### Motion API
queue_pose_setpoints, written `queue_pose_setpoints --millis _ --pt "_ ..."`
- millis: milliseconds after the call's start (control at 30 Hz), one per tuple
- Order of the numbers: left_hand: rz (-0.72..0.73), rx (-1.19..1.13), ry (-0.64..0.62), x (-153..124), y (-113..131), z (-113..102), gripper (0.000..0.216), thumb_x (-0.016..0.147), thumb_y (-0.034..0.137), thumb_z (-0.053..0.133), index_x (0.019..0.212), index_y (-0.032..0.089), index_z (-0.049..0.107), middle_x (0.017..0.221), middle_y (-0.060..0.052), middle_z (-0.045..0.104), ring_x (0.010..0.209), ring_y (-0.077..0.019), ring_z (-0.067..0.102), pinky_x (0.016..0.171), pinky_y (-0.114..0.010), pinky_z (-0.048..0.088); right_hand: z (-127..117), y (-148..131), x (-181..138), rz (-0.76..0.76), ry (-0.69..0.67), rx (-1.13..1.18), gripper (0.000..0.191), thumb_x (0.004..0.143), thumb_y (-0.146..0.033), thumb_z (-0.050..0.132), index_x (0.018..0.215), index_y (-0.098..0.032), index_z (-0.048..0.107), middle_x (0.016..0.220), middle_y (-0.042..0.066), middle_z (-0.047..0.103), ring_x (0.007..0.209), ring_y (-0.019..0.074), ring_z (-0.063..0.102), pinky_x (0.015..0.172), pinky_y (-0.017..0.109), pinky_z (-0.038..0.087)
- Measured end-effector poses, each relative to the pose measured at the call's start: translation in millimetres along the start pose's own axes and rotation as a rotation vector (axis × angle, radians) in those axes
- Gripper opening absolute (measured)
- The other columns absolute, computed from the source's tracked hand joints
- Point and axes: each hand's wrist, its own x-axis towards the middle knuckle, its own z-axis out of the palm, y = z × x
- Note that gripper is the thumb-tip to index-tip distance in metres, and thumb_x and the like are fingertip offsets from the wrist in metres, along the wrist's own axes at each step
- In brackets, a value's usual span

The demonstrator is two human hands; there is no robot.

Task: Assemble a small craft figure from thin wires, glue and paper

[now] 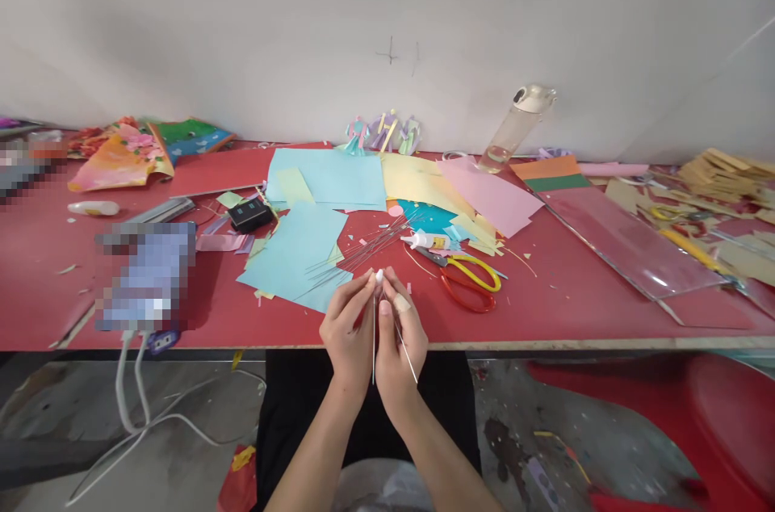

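Note:
My left hand (349, 328) and my right hand (403, 334) meet at the table's front edge, fingertips pinched together around a small white piece (379, 276). Two thin pale wires (374, 346) run down from near it, one between the hands and the other across my right palm. A bandage (402, 303) wraps one finger of the right hand. Just beyond my fingers lies a loose bundle of thin metal wires (369, 249) over a light blue paper sheet (296, 253). To the right rest a small white glue bottle (427, 241) and scissors (466, 279) with red and yellow handles.
Against the white partition (242, 35) stand several small paper figures (384, 132) and a tilted clear water bottle (514, 128). A phone (148, 274) with a white cable lies left, near a black box (250, 215). At right are a clear plastic sleeve (630, 241) and a red stool (735, 415).

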Motion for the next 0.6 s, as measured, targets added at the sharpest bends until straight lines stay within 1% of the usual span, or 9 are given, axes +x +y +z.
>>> queue_pose_setpoints --millis 133,267,333,400,500,600 --pt "-0.003 -0.005 -0.001 -0.1 -0.7 0.3 0.022 0.086 0.012 0.070 0.103 0.023 0.077 0.102 -0.005 0.074 0.092 -0.0186 0.072 0.079 -0.028 0.060 2.0 -0.5 -0.7 0.040 0.020 0.051 0.028 0.099 -0.018 0.051 0.124 -0.022 0.063 0.138 0.011 0.061 0.131 0.0240 0.055 0.106 0.045 0.050" --pt "-0.031 -0.014 -0.016 0.4 -2.1 -0.8 0.016 0.086 0.014 0.069 0.099 0.022 0.076 0.104 -0.006 0.074 0.095 -0.0190 0.071 0.083 -0.030 0.059 2.6 -0.9 -1.2 0.032 0.028 0.044 0.025 0.099 -0.018 0.051 0.120 -0.021 0.063 0.134 0.012 0.063 0.128 0.0242 0.058 0.105 0.045 0.051" --pt "-0.072 -0.034 -0.047 0.5 -2.7 -1.6 0.015 0.088 0.016 0.068 0.100 0.022 0.074 0.109 -0.007 0.074 0.099 -0.0201 0.071 0.087 -0.031 0.058 2.8 -1.0 -1.3 0.029 0.032 0.042 0.025 0.099 -0.018 0.051 0.120 -0.021 0.064 0.133 0.012 0.064 0.127 0.0244 0.059 0.104 0.046 0.052" --pt "-0.142 -0.062 -0.091 0.6 -3.3 -2.4 0.016 0.090 0.018 0.065 0.105 0.022 0.072 0.113 -0.007 0.073 0.103 -0.0211 0.070 0.091 -0.033 0.057 3.2 -0.9 -1.2 0.031 0.033 0.044 0.025 0.099 -0.019 0.051 0.120 -0.021 0.064 0.133 0.012 0.064 0.127 0.0247 0.059 0.103 0.046 0.052" --pt "-0.235 -0.096 -0.138 0.9 -4.3 -3.2 0.018 0.092 0.022 0.063 0.108 0.023 0.071 0.114 -0.007 0.073 0.103 -0.0218 0.071 0.092 -0.034 0.057 4.0 -0.8 -1.2 0.042 0.034 0.050 0.025 0.099 -0.020 0.051 0.121 -0.022 0.064 0.134 0.012 0.064 0.126 0.0253 0.059 0.101 0.046 0.054" --pt "-0.232 -0.086 -0.141 1.6 -4.6 -3.6 0.021 0.092 0.023 0.063 0.111 0.023 0.071 0.112 -0.007 0.074 0.102 -0.0222 0.071 0.091 -0.034 0.057 4.6 -0.6 -1.5 0.048 0.041 0.061 0.026 0.099 -0.020 0.051 0.121 -0.022 0.064 0.134 0.012 0.063 0.125 0.0253 0.060 0.099 0.045 0.056"
